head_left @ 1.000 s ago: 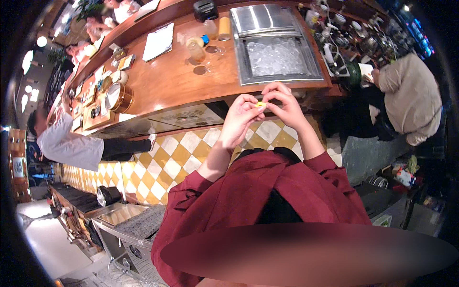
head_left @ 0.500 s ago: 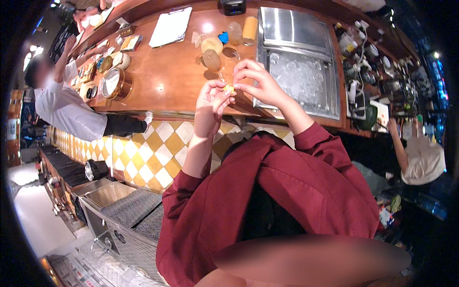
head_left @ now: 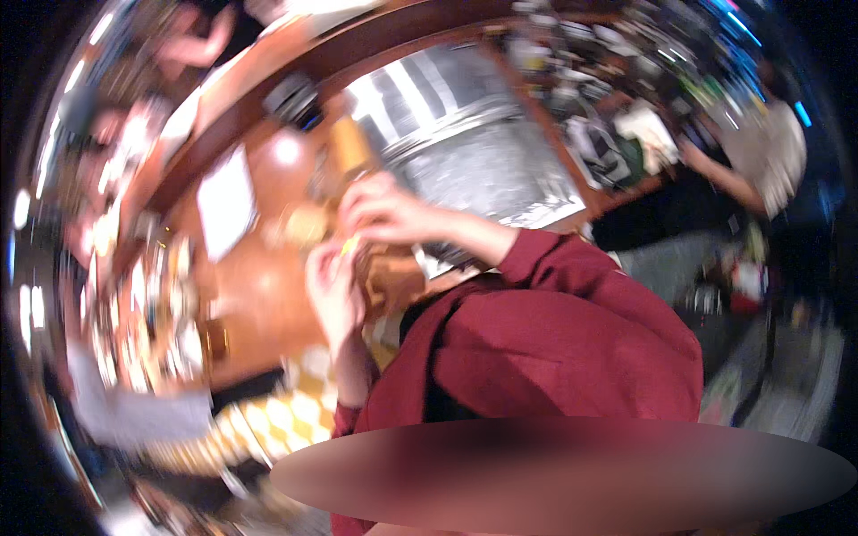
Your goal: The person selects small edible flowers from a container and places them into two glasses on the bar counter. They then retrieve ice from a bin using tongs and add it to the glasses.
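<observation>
Between the fingertips of my left hand [head_left: 332, 295] is a small yellow piece [head_left: 349, 245], too small and smeared to tell its kind. My right hand [head_left: 382, 210] meets it from the right, fingers bent and closed in at the same piece. Both hands are raised over the wooden counter [head_left: 259, 299]. Just left of them on the counter sits a round pale yellow thing [head_left: 307, 227], blurred. Beyond my right hand a yellow cylinder [head_left: 349, 145] stands beside the metal ice bin.
The metal ice bin [head_left: 492, 165] is on the right, its lid part bright with reflections. White paper [head_left: 225, 204] lies on the counter's left, near a dark device [head_left: 293, 100] at the back. One person [head_left: 143, 420] is at the left, another [head_left: 764, 152] at the far right.
The whole view has swung round and blurred, with the counter now tilted and the ice bin higher to the left. My hands stay together at the yellow piece.
</observation>
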`<state>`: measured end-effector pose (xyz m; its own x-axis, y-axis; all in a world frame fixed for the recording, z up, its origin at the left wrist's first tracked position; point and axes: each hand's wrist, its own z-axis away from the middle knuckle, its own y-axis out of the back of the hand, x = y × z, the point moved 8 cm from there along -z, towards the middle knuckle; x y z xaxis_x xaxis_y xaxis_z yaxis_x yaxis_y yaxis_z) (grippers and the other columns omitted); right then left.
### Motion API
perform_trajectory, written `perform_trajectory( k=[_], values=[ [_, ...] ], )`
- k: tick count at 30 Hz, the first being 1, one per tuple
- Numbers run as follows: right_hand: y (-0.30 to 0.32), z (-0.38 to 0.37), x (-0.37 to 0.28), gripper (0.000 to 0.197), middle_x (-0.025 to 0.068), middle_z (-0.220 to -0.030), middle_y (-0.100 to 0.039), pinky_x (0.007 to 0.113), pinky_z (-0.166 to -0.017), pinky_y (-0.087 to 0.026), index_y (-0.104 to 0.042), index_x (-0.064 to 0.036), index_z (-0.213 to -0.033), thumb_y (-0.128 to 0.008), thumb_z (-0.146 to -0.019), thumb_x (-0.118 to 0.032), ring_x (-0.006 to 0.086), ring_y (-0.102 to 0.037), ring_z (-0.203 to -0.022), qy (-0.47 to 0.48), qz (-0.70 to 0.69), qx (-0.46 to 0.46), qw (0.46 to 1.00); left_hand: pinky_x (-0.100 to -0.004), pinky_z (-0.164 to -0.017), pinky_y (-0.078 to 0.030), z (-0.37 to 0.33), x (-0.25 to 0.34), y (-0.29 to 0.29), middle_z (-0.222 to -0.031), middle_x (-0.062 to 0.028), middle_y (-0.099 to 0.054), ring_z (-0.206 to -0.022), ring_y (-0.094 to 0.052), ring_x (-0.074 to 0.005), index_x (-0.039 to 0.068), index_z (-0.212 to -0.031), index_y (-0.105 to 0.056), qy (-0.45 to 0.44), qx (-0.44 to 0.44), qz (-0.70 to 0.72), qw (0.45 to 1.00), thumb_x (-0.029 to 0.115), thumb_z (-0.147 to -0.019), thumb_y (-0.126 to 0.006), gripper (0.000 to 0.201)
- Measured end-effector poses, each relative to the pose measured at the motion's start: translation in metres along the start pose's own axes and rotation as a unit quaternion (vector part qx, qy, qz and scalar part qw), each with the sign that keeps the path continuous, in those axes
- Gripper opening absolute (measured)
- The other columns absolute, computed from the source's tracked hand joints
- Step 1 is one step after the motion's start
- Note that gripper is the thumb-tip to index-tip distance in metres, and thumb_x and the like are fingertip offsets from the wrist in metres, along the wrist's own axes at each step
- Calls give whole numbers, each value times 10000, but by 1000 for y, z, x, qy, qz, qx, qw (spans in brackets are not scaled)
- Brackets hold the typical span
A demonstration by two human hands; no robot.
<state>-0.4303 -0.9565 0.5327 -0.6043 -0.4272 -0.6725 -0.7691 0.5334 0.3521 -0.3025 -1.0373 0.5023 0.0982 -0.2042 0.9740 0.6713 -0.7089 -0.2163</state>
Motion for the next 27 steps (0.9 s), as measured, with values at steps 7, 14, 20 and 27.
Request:
perform_trajectory(
  k=[7,14,20,27],
  values=[
    [91,66,-8,77,-14,-961,-553,383,-925,-255,-631,-161,-850,-659,-854,-233,168,-520,-976,-59,108,98,988,-262,-804,-501,-23,-37,-96,-951,-78,-589,-860,-598,-147,13,-1034,-533,7,-169,20,985,-6,-885,-613,171],
    [165,163,-17,77,-24,-942,-551,385,-904,-255,-601,-166,-842,-666,-835,-206,160,-516,-970,-141,174,172,959,-252,-776,-508,-8,-96,-194,-926,-87,-606,-804,-608,-151,4,-1032,-535,60,-228,13,972,-44,-862,-624,197],
    [271,256,-19,83,-24,-922,-549,368,-894,-259,-598,-166,-825,-670,-835,-205,154,-518,-962,-173,148,183,956,-255,-792,-489,18,-144,-316,-909,-84,-591,-822,-597,-130,4,-980,-526,67,-250,30,966,-76,-852,-619,177],
    [362,312,-38,86,-20,-954,-563,378,-898,-284,-605,-151,-859,-682,-843,-184,156,-540,-955,-168,150,184,957,-234,-790,-448,47,-165,-434,-920,-81,-528,-829,-505,-120,27,-909,-504,149,-289,79,942,-110,-814,-625,205]
  ],
)
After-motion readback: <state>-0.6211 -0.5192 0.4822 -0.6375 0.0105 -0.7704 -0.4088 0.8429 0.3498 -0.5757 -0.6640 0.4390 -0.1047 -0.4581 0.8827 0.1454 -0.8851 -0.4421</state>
